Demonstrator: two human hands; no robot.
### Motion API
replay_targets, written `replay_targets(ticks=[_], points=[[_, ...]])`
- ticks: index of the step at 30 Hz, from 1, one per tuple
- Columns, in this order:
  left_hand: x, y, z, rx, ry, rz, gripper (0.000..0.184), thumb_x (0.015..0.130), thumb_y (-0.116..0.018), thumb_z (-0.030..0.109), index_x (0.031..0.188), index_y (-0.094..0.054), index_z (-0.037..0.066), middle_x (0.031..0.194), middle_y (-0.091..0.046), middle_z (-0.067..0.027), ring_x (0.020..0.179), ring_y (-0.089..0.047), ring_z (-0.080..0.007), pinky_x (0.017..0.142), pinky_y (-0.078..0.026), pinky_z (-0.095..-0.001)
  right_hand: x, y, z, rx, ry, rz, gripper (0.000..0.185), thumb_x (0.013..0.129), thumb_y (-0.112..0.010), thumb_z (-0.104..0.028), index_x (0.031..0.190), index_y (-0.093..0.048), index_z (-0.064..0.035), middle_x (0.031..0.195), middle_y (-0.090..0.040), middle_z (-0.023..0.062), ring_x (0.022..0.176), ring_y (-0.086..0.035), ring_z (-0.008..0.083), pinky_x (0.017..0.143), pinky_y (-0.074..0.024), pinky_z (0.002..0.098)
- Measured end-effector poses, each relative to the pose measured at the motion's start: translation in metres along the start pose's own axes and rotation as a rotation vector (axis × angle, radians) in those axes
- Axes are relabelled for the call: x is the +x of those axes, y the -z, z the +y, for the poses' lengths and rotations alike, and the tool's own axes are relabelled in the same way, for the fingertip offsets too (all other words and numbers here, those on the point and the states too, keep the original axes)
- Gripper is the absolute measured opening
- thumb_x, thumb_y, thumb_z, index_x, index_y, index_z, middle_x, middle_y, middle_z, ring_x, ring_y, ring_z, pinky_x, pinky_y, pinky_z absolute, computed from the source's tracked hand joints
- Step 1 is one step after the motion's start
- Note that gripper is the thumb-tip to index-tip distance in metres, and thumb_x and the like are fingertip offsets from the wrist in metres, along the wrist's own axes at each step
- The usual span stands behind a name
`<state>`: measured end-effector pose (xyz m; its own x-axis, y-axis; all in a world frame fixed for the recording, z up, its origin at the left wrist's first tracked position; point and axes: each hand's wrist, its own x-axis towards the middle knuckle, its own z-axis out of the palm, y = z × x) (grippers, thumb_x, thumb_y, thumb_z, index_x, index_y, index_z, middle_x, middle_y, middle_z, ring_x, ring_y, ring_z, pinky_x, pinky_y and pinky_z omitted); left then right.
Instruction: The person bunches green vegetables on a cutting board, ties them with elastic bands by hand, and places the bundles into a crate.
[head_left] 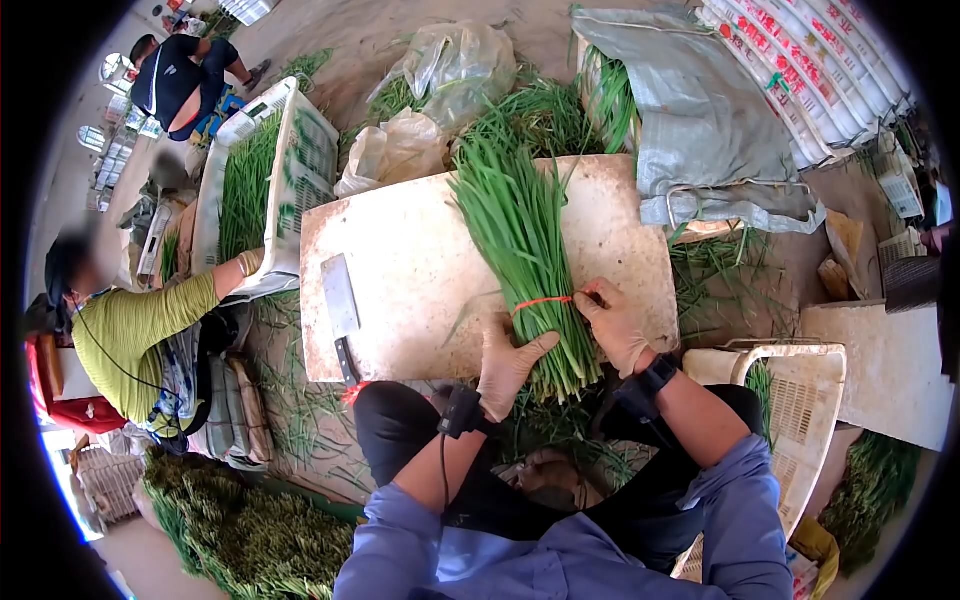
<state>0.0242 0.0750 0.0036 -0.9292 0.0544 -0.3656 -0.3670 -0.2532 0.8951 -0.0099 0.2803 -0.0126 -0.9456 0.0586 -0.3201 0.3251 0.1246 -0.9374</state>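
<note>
A thick bunch of garlic chives (518, 225) lies on a stained white board (400, 235), leaf tips pointing away and cut stems toward me. Round its lower part runs a red tie (545, 301). My left hand (508, 362), in a thin glove, grips the stems from the left with the thumb across the top. On the other side my right hand (614, 322), gloved too, is closed, its thumb and fingertips pinching the end of the red tie. A cleaver (341, 295) with a black handle lies on the board's left side.
A white crate (305, 165) of chives stands at upper left, beside a co-worker in a yellow-green top (140, 335). Plastic bags (460, 65) and a grey sheet (690, 110) lie beyond the board. Another crate (805, 410) sits at right. Piled chives (240, 520) fill the lower left.
</note>
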Motion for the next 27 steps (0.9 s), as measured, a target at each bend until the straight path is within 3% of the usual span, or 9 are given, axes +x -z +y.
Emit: replay_targets(ticks=[3,8,14,17,18,21,22,27], points=[[0.001,0.008,0.005,0.052,0.073,0.020,0.046,0.094,-0.085,0.009,0.120,-0.048,0.001,0.113,-0.062,-0.0087,0.098,-0.066,-0.0157,0.081,-0.059,-0.0309,-0.002,-0.001,-0.006,0.029,0.002,-0.003,0.017,0.105,-0.070,-0.019,0.101,-0.064,-0.0031,0.085,-0.057,-0.0001,0.083,-0.049,0.0108,0.076,-0.0446,0.0300],[0.008,0.017,-0.010,0.072,0.027,0.150,0.041,0.090,-0.080,-0.003,0.120,-0.051,-0.003,0.108,-0.064,-0.0099,0.092,-0.066,-0.0169,0.079,-0.059,-0.0338,-0.010,-0.008,-0.024,-0.073,0.053,0.021,0.018,0.105,-0.071,-0.017,0.100,-0.063,-0.0024,0.084,-0.056,-0.0012,0.080,-0.048,0.0098,0.073,-0.0446,0.0289],[0.010,0.030,-0.012,-0.174,0.126,0.093,0.034,0.095,-0.078,0.011,0.122,-0.060,0.002,0.112,-0.070,-0.0080,0.100,-0.067,-0.0169,0.084,-0.057,-0.0353,-0.007,-0.012,-0.027,-0.117,0.099,0.028,0.019,0.104,-0.071,-0.018,0.098,-0.064,-0.0015,0.080,-0.055,-0.0018,0.078,-0.048,0.0094,0.070,-0.0445,0.0293],[0.006,0.039,0.024,-0.451,0.452,0.012,0.028,0.100,-0.075,0.019,0.123,-0.063,0.008,0.114,-0.071,-0.0052,0.103,-0.068,-0.0194,0.086,-0.057,-0.0372,-0.004,-0.013,-0.022,-0.090,0.094,0.024,0.019,0.104,-0.071,-0.018,0.098,-0.064,-0.0015,0.080,-0.055,-0.0012,0.077,-0.048,0.0099,0.070,-0.0447,0.0300],[0.004,0.037,0.028,-0.429,0.460,0.036,0.019,0.101,-0.074,0.023,0.116,-0.066,0.015,0.108,-0.071,-0.0012,0.098,-0.069,-0.0193,0.076,-0.059,-0.0363,-0.003,-0.013,-0.020,-0.100,0.083,0.021,0.019,0.104,-0.072,-0.017,0.098,-0.064,-0.0014,0.080,-0.055,-0.0010,0.077,-0.048,0.0101,0.070,-0.0449,0.0301],[0.012,0.047,-0.002,-0.261,0.255,0.007,0.014,0.101,-0.076,0.022,0.109,-0.065,0.017,0.103,-0.070,0.0017,0.092,-0.070,-0.0152,0.064,-0.058,-0.0338,-0.001,-0.013,-0.018,-0.095,0.068,0.010,0.018,0.104,-0.072,-0.017,0.099,-0.065,-0.0013,0.080,-0.056,-0.0004,0.077,-0.049,0.0106,0.071,-0.0457,0.0302],[0.012,0.047,-0.005,-0.194,0.226,0.012,0.013,0.101,-0.077,0.022,0.101,-0.064,0.018,0.098,-0.069,0.0042,0.084,-0.070,-0.0121,0.053,-0.055,-0.0310,0.000,-0.014,-0.019,-0.087,0.068,0.005,0.018,0.103,-0.072,-0.017,0.100,-0.065,-0.0012,0.081,-0.057,-0.0002,0.077,-0.050,0.0108,0.072,-0.0460,0.0302],[0.015,0.041,-0.013,-0.190,0.240,0.173,0.014,0.102,-0.076,0.022,0.098,-0.065,0.014,0.093,-0.069,0.0015,0.079,-0.068,-0.0107,0.053,-0.055,-0.0307,-0.007,-0.019,-0.023,-0.149,0.114,-0.035,0.017,0.104,-0.072,-0.017,0.103,-0.066,-0.0011,0.085,-0.061,0.0005,0.081,-0.053,0.0109,0.075,-0.0476,0.0302]])
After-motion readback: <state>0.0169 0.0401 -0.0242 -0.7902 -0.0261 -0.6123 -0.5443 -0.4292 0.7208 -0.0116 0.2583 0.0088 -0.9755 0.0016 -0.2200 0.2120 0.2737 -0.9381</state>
